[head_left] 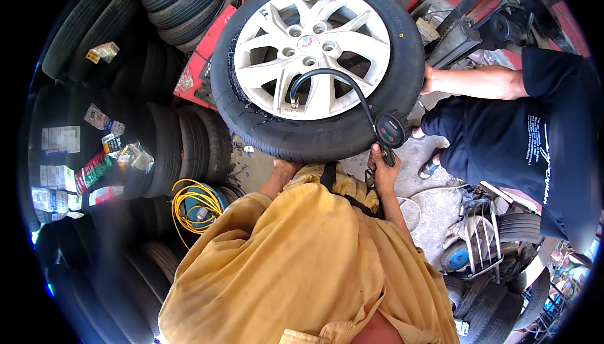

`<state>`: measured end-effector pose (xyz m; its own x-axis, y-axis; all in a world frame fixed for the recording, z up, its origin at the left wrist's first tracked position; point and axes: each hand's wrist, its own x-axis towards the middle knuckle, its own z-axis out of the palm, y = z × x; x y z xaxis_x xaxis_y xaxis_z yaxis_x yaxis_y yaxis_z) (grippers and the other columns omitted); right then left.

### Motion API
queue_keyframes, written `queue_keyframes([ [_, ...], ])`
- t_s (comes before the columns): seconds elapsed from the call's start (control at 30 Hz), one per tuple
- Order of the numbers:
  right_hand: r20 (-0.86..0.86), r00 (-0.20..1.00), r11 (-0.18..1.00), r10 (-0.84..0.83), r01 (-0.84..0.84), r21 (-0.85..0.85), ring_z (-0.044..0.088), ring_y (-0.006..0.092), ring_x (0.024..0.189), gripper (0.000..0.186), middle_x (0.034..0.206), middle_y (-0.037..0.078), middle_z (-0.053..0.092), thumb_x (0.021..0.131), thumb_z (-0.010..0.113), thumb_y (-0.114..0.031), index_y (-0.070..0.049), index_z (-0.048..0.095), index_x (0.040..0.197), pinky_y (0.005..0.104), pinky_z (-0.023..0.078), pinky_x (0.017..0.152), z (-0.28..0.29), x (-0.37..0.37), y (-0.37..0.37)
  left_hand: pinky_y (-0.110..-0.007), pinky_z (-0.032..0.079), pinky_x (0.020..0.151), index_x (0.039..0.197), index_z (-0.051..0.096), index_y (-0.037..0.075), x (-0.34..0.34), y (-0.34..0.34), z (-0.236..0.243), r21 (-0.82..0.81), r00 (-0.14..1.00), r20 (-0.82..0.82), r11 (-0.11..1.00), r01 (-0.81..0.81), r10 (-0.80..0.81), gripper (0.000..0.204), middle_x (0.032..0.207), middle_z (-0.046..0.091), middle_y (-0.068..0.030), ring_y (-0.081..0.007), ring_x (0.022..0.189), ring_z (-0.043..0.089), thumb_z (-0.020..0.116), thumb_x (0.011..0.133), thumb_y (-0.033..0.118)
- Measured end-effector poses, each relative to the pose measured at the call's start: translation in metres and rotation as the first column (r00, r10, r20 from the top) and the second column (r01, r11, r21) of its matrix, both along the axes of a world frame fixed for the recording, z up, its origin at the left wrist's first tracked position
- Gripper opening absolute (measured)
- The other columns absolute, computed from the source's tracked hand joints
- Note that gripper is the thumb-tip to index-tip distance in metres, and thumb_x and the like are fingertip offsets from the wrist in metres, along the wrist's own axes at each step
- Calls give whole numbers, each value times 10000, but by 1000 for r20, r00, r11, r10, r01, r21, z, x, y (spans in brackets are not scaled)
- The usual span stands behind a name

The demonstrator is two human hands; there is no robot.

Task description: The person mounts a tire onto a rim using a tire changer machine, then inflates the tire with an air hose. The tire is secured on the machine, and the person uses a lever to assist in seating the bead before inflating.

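A car wheel lies face up in front of me, with a white alloy rim (321, 95) and a black tire (302, 142). My right hand (384, 163) is wrapped round the grip of a tire inflator with a round black gauge (392, 129), held at the tire's near right edge. From it a black hose (340, 74) arches over the rim, its metal end (294, 101) down at the valve area between the spokes. My left hand (286, 168) is at the tire's near edge, partly behind my yellow-brown shirt; its fingers are hidden.
Another person in dark clothes stands at the right, a hand (429, 79) against the tire. Red machine parts (204, 61) show beside the wheel. Stacked tires (167, 133) fill the left, next to a coiled yellow hose (196, 205). A metal frame (487, 240) and more tires lie lower right.
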<state>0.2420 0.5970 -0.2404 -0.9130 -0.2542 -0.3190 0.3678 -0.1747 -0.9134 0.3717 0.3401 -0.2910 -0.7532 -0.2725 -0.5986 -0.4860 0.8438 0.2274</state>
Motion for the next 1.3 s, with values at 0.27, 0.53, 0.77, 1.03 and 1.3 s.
queue_keyframes([
  [0.27, -19, 999, 994, 48, -46, 95, 516, 75, 565, 288, 832, 58, 693, 957, 701, -304, -20, 651, 949, 238, 397, 510, 9, 16, 3, -502, 335, 1130, 1422, 469, 151, 36, -26, -39, 527, 842, -59, 733, -430, 536, 550, 1437, 505, -93, -286, 1324, 457, 439, 983, 482],
  [0.53, -43, 997, 997, -68, 70, 46, 489, 70, 508, 299, 693, 17, 609, 940, 725, -301, -17, 658, 875, 241, 376, 477, 2, 25, -19, -333, 482, 871, 1147, 706, 22, 58, -126, 85, 590, 53, -723, 655, -472, 689, 313, 977, 701, -139, -245, 891, 640, 521, 970, 201],
  [0.77, -335, 886, 859, -321, 421, 290, 513, 83, 545, 332, 660, -8, 573, 936, 735, -312, 9, 652, 922, 245, 390, 498, 40, 48, -50, -631, 389, 1026, 1460, 427, 82, -31, -234, 67, -232, 610, -623, 629, -742, 490, 752, 1367, 467, -317, -515, 1241, 482, 553, 863, 522],
  [1.03, -763, 515, 198, -392, 857, 476, 574, 410, 1027, 379, 1111, 212, 626, 830, 788, -166, 35, 662, 1125, 471, 454, 890, 30, 37, -136, -577, 485, 930, 1428, 362, -21, -101, -284, 59, -147, 579, -692, 701, -698, 431, 740, 1269, 521, -334, -493, 1158, 557, 460, 964, 547],
  [1.3, -835, 491, -93, -250, 846, 525, 548, 415, 997, 442, 1094, 177, 617, 735, 658, -51, -23, 659, 1176, 522, 431, 871, 10, 41, -163, -525, 511, 905, 1434, 351, -48, -95, -279, 76, -233, 648, -640, 701, -675, 412, 717, 1211, 534, -276, -439, 1099, 581, 478, 972, 485],
])
